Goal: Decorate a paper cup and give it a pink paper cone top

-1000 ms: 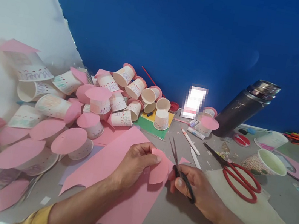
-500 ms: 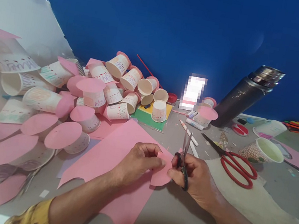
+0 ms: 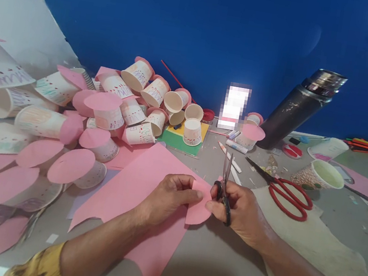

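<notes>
A small pink paper piece (image 3: 196,214) with a straight left side and a rounded right side is held between my two hands. My left hand (image 3: 170,199) pinches its left side between thumb and fingers. Black-handled scissors (image 3: 226,207) hang on the fingers of my right hand (image 3: 243,214), their slightly parted blades pointing up, away from the paper. The right thumb and a fingertip touch the piece's right edge. Beneath my left hand lies a large pink sheet (image 3: 141,182) with curved cut-outs along its edges.
Paper cups (image 3: 103,115) with pink discs crowd the left side. Red-handled scissors (image 3: 290,198) lie on a pale cloth-like sheet (image 3: 321,246) at right. Behind stand a dark flask (image 3: 287,110), a patterned cup (image 3: 319,175) and several markers (image 3: 233,158) before a blue wall (image 3: 202,28).
The camera view has shifted slightly, so the table things sit a little further left and higher. Both hands keep their hold on the paper piece, which has barely moved between them.
</notes>
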`<state>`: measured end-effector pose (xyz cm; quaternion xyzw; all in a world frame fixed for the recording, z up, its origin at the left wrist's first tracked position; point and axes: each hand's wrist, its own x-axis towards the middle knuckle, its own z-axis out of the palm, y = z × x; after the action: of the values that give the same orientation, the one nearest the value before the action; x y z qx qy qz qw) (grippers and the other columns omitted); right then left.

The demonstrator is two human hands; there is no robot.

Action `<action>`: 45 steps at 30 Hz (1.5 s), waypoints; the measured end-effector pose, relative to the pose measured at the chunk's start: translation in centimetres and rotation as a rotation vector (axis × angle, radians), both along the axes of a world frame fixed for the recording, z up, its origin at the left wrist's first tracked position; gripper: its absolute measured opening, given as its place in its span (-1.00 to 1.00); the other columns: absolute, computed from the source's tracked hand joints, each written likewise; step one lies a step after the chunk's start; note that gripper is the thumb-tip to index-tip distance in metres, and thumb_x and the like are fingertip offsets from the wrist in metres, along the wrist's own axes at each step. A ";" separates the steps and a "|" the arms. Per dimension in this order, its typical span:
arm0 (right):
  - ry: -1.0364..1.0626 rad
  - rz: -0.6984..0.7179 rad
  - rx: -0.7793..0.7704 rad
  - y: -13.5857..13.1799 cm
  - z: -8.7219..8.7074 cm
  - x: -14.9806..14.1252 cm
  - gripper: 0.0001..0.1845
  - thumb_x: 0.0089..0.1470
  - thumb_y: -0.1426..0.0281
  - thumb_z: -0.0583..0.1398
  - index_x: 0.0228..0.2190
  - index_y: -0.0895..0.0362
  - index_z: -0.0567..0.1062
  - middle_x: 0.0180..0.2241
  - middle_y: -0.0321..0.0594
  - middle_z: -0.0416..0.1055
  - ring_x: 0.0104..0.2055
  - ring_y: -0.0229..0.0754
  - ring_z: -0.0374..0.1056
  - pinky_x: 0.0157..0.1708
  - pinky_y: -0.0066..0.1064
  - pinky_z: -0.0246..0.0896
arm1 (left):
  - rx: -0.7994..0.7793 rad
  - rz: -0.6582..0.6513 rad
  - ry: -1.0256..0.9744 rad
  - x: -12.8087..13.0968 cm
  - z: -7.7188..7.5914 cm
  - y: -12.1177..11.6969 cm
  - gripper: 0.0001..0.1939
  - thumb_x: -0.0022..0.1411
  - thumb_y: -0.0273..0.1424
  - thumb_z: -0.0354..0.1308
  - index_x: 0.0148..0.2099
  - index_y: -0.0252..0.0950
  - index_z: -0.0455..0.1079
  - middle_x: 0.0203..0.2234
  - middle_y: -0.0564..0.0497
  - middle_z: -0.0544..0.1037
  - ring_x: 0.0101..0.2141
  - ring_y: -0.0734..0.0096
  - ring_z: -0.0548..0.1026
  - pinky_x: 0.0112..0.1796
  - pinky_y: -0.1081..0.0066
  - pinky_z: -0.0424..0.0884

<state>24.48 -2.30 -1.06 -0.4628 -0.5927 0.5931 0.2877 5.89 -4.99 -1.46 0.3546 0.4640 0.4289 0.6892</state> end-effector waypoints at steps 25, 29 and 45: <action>0.038 -0.138 -0.079 -0.5 -0.4 -1.1 -0.71 -0.23 0.31 0.40 -0.44 0.10 0.46 -0.60 -0.46 0.27 -0.54 -0.33 0.15 -0.55 -0.49 0.06 | -0.074 0.107 -0.227 0.2 -0.4 0.2 -0.83 0.08 -0.36 0.36 -0.38 -0.35 0.48 -0.53 0.00 0.53 -0.51 0.42 0.44 -0.45 0.41 0.35; 0.055 -0.140 -0.076 -0.3 -0.1 -0.8 -0.72 -0.24 0.30 0.39 -0.45 0.11 0.46 -0.60 -0.45 0.25 -0.53 -0.33 0.12 -0.54 -0.49 0.03 | -0.083 0.000 -0.184 0.1 -0.7 0.1 -0.79 0.08 -0.33 0.35 -0.34 -0.40 0.51 -0.51 -0.07 0.55 -0.53 0.40 0.45 -0.45 0.39 0.34; 0.240 -0.151 -0.159 0.7 -1.1 0.2 -0.63 -0.23 0.23 0.44 -0.40 0.15 0.50 -0.53 -0.41 0.27 -0.51 -0.34 0.08 -0.50 -0.44 -0.03 | -0.072 -0.057 -0.003 -0.2 -0.8 0.2 -0.78 0.08 -0.33 0.34 -0.46 -0.40 0.48 -0.59 -0.12 0.58 -0.57 0.43 0.46 -0.44 0.41 0.32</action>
<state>24.71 -1.63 -2.14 -0.4532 -0.4687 0.6660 0.3625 5.65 -4.82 -2.30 0.3420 0.4681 0.3926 0.7140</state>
